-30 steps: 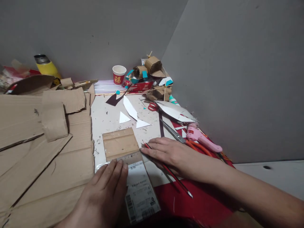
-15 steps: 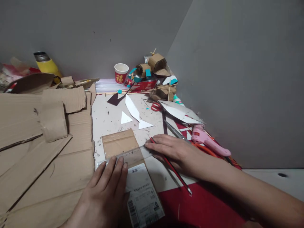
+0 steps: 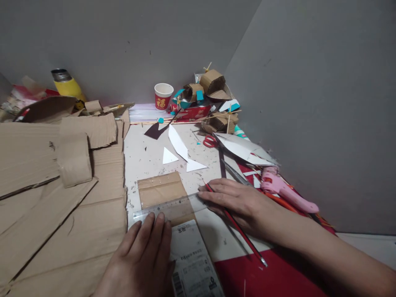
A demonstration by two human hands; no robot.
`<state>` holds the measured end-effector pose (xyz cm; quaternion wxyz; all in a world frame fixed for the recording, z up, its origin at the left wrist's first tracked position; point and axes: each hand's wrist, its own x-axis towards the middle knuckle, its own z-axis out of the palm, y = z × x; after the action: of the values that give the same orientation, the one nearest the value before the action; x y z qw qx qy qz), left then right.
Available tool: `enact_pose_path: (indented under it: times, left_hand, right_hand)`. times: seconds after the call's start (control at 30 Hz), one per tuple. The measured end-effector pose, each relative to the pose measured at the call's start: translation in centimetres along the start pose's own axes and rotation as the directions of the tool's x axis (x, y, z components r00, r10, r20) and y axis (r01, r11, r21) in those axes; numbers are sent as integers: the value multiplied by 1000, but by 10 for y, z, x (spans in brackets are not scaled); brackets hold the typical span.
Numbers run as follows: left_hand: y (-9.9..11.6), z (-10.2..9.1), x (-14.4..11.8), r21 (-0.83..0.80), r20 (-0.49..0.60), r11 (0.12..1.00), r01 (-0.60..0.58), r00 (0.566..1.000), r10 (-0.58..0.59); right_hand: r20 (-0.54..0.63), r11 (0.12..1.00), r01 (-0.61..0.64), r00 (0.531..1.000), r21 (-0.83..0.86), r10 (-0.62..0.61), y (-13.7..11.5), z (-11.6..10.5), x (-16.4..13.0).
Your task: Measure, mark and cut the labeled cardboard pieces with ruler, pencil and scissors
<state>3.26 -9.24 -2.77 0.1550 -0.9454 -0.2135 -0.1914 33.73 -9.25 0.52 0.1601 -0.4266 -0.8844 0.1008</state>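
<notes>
Now, line by line from my remote seat:
Landmark: the cardboard piece [image 3: 162, 190] lying on the counter [image 3: 145, 154], with a printed label [image 3: 193, 260] on its near end.
Ruler: the clear ruler [image 3: 168, 207] lies across the cardboard piece; compared with a second ago its right end sits further out and it reads more level, so I judge it is being lined up for marking.
Left hand: my left hand [image 3: 142, 255] presses flat, fingers spread and unclenched, on the ruler's left end at the cardboard's near left.
Right hand: my right hand [image 3: 238, 204] lies flat just right of the cardboard, fingertips meeting the ruler's right end, a red pencil [image 3: 235, 225] loosely under the fingers.
Beyond: scissors [image 3: 233, 171] and a pink glue gun [image 3: 287, 192] lie further right.
</notes>
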Motion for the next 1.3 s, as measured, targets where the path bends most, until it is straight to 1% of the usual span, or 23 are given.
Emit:
enact_pose_path:
  times: [0.1,0.33,0.47,0.53,0.77,0.9,1.0,1.03,1.2,1.23,1.3]
  left_hand:
    - [0,2,0,3,7,1000,-26,1000,26]
    - [1,1,1,11,-48,1000,-16,999,17]
    - [1,2,-5,26,7,998,-53,999,52]
    - [1,2,-6,28,16,998,-64,998,63]
    - [0,2,1,2,-54,1000,-9,998,9]
    - [3,6,-1,-3,-8,1000,-23,1000,23]
    - [3,7,-1,-29,-40,999,33,999,-34]
    - [3,6,0,-34,-52,999,34,998,-35]
    - [-1,2,3,-31,-21,999,-27,999,26]
    - [0,3,3,-30,-22,999,-25,999,24]
    - [1,4,2,-42,-37,999,18,999,-20]
  right_hand:
    - [12,1000,2,1000,-13,-2,-2,-2,0]
    - [41,1000,-3,999,9,3,-4,-4,-1]
    - [41,1000,-13,999,20,12,-5,-5,-1]
    - [41,999,-27,999,20,26,-6,-6,-1]
    - [40,998,-56,998,25,55,-8,-8,0]
    - [34,997,-62,998,34,61,-8,-8,0]
    - [52,997,-66,997,30,65,-7,-8,0]
    - [56,997,-71,996,29,69,-7,-8,0]
    - [44,997,-67,997,39,65,-6,-8,-1]
    - [42,997,-68,997,40,66,-6,-8,-1]
    - [44,996,-79,996,33,77,-6,-8,-2]
